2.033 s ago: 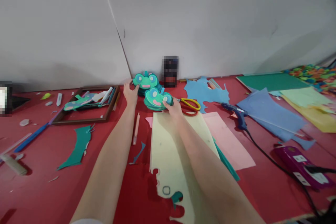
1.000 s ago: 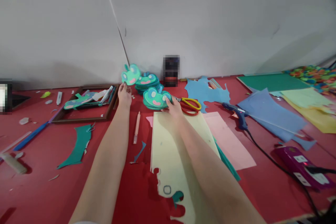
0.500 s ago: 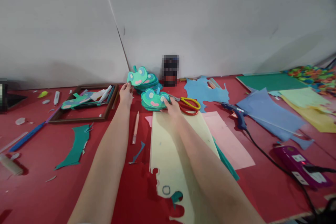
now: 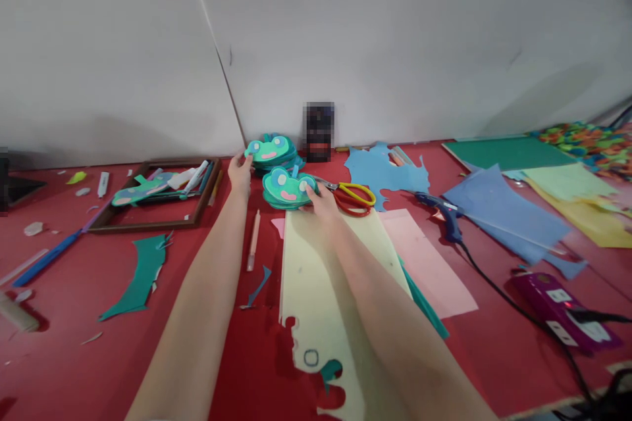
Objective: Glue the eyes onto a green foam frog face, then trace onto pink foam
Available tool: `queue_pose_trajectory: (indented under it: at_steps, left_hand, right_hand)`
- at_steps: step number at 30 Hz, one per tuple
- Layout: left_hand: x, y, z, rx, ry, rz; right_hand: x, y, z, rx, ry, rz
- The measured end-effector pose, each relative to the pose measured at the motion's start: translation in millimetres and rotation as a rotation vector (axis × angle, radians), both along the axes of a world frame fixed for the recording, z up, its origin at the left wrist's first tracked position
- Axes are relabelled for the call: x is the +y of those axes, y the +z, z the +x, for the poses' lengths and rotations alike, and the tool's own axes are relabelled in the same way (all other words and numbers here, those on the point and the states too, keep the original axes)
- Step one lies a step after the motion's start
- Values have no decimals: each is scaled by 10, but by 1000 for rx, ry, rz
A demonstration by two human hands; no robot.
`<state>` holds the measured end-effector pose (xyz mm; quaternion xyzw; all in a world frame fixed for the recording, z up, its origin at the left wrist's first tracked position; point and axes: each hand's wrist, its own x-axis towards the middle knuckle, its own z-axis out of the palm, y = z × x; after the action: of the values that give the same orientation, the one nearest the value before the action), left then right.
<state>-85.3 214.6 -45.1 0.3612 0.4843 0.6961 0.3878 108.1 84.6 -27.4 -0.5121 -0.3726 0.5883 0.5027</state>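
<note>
"Fingers first: what are ours doing?"

"With our left hand (image 4: 240, 175), we have thumb and fingers closed on the left edge of the rear stack (image 4: 270, 152) of green frogs. How many pieces they pinch, we cannot tell."

"And our right hand (image 4: 324, 204)?"

"We grip the right end of the front stack (image 4: 287, 189) with it, thumb on the top frog's face. Our other right fingers are mostly hidden."

"Where do we have both stacks?"

"Near the centre of the frame, just above the cream sheet (image 4: 306, 276). The rear one sits slightly left, close to the wall (image 4: 405, 46)."

"What lies around us?"

"Right of our right hand, the scissors (image 4: 355, 187), with yellow and red handles. Left of the cream sheet, a pink pen (image 4: 253, 240). Farther left we see a brown frame (image 4: 148, 227) around another frog (image 4: 129, 195)."

"And on our right side?"

"A glue gun (image 4: 448, 216) at centre right, and a purple power strip (image 4: 543, 289) at lower right, both on the red table (image 4: 474, 368)."
</note>
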Motion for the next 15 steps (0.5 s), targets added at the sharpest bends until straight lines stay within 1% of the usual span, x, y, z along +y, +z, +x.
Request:
queue_pose_trajectory:
  at_steps: [3,7,11,15]
  left_hand:
    - [-29,0,3,8,-24,58]
    - [-45,-12,5,-38,-26,97]
    - [-45,-14,11,-126,-44,103]
    - [-66,23,-26,-263,-102,64]
  right_hand:
    - [-6,13,-2,1,1,0]
    - [-17,33,-2,3,3,-8]
    - [-23,42,-6,12,9,-20]
    - [-27,47,-10,14,10,-27]
